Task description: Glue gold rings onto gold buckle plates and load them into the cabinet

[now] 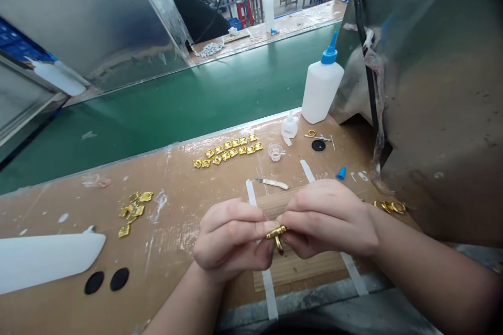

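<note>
My left hand (236, 238) and my right hand (330, 217) meet above a taped cardboard piece (302, 275). Between their fingertips is a small gold ring with a wider top (277, 235), pinched from both sides, its band hanging downward. Just beyond the hands lies a knife with a pale handle (273, 183). Farther back, several gold square pieces (233, 151) stand in two rows. A loose heap of gold pieces (133, 211) lies to the left, and several gold rings (390, 207) rest beside my right forearm.
A large glue bottle (322, 89), a small bottle (290, 126), a clear cup (275, 152), a black disc (318, 145) and a blue cap (341, 173) stand or lie at the back right. Behind runs a green belt (196, 94). A metal panel (440, 89) borders the right; black pads (119, 279) lie left.
</note>
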A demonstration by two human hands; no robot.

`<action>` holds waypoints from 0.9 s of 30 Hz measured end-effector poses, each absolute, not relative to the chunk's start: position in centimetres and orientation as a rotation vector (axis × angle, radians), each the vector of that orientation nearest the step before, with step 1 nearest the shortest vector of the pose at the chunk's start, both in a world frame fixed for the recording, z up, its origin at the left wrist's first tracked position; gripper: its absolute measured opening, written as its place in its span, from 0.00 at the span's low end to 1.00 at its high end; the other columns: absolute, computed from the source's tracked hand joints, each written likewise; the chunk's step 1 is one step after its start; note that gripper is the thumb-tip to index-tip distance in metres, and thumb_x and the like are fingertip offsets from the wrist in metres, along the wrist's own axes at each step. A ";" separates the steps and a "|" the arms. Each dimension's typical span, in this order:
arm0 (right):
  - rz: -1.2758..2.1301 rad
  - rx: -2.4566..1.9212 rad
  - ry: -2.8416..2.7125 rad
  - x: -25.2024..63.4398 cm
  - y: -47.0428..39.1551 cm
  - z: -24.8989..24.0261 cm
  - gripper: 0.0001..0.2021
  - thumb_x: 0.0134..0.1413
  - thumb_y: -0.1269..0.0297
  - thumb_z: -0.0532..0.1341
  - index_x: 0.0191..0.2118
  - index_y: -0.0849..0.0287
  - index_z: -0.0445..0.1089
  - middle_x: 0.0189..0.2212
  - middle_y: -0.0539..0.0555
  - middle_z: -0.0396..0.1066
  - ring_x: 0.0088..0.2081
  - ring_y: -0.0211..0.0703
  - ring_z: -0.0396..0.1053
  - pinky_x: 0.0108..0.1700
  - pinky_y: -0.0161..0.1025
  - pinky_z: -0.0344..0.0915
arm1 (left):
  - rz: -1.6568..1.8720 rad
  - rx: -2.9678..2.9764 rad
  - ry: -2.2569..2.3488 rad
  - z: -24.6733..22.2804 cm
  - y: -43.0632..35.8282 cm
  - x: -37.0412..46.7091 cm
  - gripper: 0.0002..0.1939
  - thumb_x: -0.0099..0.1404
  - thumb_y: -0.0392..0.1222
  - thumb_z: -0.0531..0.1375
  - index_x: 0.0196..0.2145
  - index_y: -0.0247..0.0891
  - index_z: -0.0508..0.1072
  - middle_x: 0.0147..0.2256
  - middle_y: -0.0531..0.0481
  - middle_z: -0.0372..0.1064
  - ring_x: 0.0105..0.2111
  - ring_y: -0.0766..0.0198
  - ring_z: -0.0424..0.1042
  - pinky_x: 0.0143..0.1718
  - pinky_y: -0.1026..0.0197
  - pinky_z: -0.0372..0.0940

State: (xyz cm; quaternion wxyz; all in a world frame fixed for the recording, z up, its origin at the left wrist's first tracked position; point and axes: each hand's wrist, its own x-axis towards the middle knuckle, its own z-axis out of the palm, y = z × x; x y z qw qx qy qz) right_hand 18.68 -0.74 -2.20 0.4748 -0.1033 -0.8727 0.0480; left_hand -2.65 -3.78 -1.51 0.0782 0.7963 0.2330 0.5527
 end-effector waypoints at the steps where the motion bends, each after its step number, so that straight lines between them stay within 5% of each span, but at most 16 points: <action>1: 0.111 -0.252 -2.127 18.7 -0.6 -2.3 0.04 0.66 0.65 0.62 0.42 0.59 0.70 0.25 0.48 0.75 0.24 0.36 0.70 0.23 0.39 0.61 | 1.652 2.365 0.683 -1.6 -3.7 -2.7 0.05 0.67 0.38 0.69 0.38 0.35 0.78 0.31 0.51 0.76 0.26 0.68 0.74 0.27 0.65 0.72; 27: 0.213 -0.354 -2.054 17.9 0.0 -2.6 0.08 0.68 0.67 0.57 0.35 0.57 0.67 0.25 0.48 0.68 0.25 0.37 0.62 0.27 0.36 0.57 | 1.226 1.332 0.694 -4.0 -3.3 -2.5 0.06 0.67 0.42 0.72 0.42 0.43 0.85 0.36 0.46 0.79 0.34 0.65 0.73 0.38 0.66 0.69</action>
